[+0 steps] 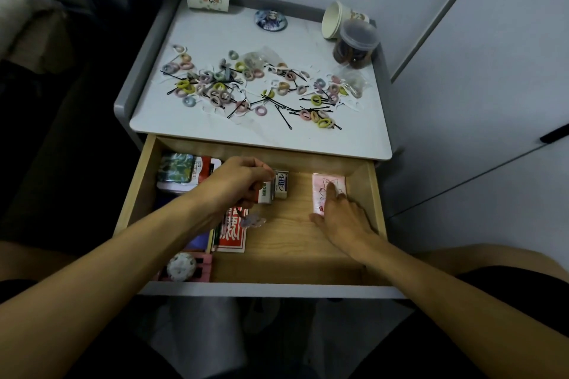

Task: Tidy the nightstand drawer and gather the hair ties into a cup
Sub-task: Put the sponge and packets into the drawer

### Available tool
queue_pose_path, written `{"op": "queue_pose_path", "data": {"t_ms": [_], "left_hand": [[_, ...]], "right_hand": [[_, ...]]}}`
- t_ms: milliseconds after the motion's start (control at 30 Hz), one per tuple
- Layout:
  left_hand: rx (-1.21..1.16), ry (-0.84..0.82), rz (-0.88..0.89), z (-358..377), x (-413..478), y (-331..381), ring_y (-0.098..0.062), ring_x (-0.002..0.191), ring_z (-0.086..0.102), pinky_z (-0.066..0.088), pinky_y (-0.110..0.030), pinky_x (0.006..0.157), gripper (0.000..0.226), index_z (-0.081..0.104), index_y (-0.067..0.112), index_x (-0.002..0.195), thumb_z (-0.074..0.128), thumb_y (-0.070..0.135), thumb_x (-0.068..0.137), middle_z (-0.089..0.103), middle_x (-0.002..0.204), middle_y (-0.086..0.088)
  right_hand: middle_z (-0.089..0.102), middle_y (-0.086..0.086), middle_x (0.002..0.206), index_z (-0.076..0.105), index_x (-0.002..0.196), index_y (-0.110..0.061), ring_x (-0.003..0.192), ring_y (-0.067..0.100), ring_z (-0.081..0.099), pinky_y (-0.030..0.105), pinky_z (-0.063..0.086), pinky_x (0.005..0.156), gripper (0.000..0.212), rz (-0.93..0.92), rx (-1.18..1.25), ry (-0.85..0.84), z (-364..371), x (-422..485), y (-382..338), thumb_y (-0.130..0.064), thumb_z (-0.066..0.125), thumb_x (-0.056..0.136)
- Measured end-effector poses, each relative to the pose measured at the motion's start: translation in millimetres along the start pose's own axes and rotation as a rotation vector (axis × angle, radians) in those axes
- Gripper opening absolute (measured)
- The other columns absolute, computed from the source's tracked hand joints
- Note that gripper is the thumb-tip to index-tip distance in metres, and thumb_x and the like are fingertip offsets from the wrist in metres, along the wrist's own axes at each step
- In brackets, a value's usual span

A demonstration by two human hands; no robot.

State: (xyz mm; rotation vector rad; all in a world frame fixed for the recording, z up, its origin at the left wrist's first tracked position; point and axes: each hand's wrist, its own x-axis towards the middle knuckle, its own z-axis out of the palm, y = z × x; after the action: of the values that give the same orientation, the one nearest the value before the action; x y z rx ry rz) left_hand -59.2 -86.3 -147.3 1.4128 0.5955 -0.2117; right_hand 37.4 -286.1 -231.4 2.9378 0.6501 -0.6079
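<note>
Head view: drawer (292, 243) open, tidy looks mid-way. Right hand (341, 218) fingers flat on pink packet (326, 191). Left hand (237, 181) fingers curled over small boxes (275, 189); I can't tell what they grip. Hair ties (246, 86) all loose on nightstand surface (215, 37), none visible in tipped paper cup (334, 21). Gathering not started.

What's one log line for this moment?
drawer open; left hand at small box; right hand touches pink packet; hair ties ungathered
</note>
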Motion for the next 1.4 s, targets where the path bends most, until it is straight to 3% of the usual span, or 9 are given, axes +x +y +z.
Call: {"op": "queue_pose_path", "data": {"t_ms": [167,433,500,633,700,800,933,1133,1400], "left_hand": [[-0.016,-0.016,-0.005,-1,3,-2,-0.01,0.047,0.03,0.027,-0.019,0.04,0.007,0.06,0.008,0.095,0.053,0.005,0.096,0.039,0.062,0.0],[-0.025,-0.019,0.0,-2,1,-4,-0.009,0.047,0.03,0.027,-0.019,0.042,0.009,0.059,0.01,0.091,0.054,0.005,0.096,0.039,0.063,-0.002],[-0.025,-0.015,0.002,-2,0,-3,-0.01,0.047,0.03,0.027,-0.02,0.043,0.009,0.059,0.01,0.091,0.054,0.005,0.096,0.039,0.063,-0.001],[-0.015,-0.026,0.004,-3,0,-4,-0.009,0.048,0.031,0.028,-0.02,0.043,0.006,0.06,0.009,0.095,0.054,0.007,0.096,0.039,0.062,0.001],[-0.005,-0.029,0.008,-4,0,-3,-0.008,0.047,0.032,0.028,-0.02,0.042,0.006,0.059,0.009,0.098,0.054,0.008,0.097,0.04,0.062,0.001],[0.02,-0.015,0.022,-6,-1,-4,-0.008,0.048,0.033,0.029,-0.021,0.045,0.006,0.06,0.009,0.098,0.054,0.01,0.097,0.042,0.063,0.0],[0.043,-0.006,0.03,-5,-2,-5,-0.008,0.048,0.035,0.031,-0.022,0.047,0.006,0.062,0.01,0.097,0.056,0.011,0.096,0.042,0.063,0.002],[0.028,-0.016,0.016,-5,-1,-7,-0.009,0.05,0.033,0.03,-0.021,0.046,0.005,0.06,0.011,0.097,0.056,0.012,0.097,0.042,0.063,0.002],[0.01,-0.027,-0.008,-5,2,-8,-0.008,0.049,0.036,0.032,-0.02,0.044,0.007,0.061,0.009,0.099,0.055,0.011,0.097,0.044,0.065,0.001]], "right_hand": [[0.046,0.016,0.14,0.024,0.149,-0.012,0.111,0.029,0.058,0.038,0.053,0.085,0.059,-0.04,-0.009,0.042,-12,-5,2,-0.038,0.046,0.1],[0.063,0.016,0.106,0.044,0.128,-0.012,0.075,0.026,0.066,0.03,0.039,0.056,0.046,-0.165,-0.471,0.205,-41,13,1,-0.012,0.063,0.086],[0.066,0.012,0.096,0.048,0.125,-0.016,0.068,0.021,0.065,0.026,0.033,0.049,0.048,-0.185,-0.562,0.172,-37,17,0,-0.02,0.07,0.084],[0.06,0.012,0.104,0.054,0.12,-0.018,0.066,0.02,0.062,0.025,0.035,0.049,0.047,-0.183,-0.629,0.183,-21,21,12,-0.045,0.07,0.085],[0.054,0.013,0.111,0.055,0.122,-0.017,0.067,0.022,0.059,0.027,0.04,0.051,0.05,-0.195,-0.606,0.26,-19,14,13,-0.05,0.066,0.087],[0.045,0.016,0.132,0.042,0.139,-0.012,0.102,0.029,0.056,0.035,0.05,0.074,0.062,-0.316,-0.55,0.345,-18,-4,5,-0.053,0.051,0.094],[0.035,0.023,0.146,0.034,0.147,-0.003,0.134,0.038,0.034,0.051,0.032,0.109,0.072,-0.386,-0.743,0.2,-9,-17,4,-0.057,0.034,0.1],[0.028,0.03,0.151,0.022,0.149,0.008,0.14,0.046,0.022,0.052,0.025,0.114,0.082,-0.285,-0.79,0.177,-9,-9,13,-0.056,0.035,0.1],[0.029,0.027,0.152,0.024,0.149,0.005,0.141,0.044,0.024,0.051,0.018,0.118,0.067,-0.291,-0.887,0.13,-14,-14,10,-0.031,0.05,0.099]]}}
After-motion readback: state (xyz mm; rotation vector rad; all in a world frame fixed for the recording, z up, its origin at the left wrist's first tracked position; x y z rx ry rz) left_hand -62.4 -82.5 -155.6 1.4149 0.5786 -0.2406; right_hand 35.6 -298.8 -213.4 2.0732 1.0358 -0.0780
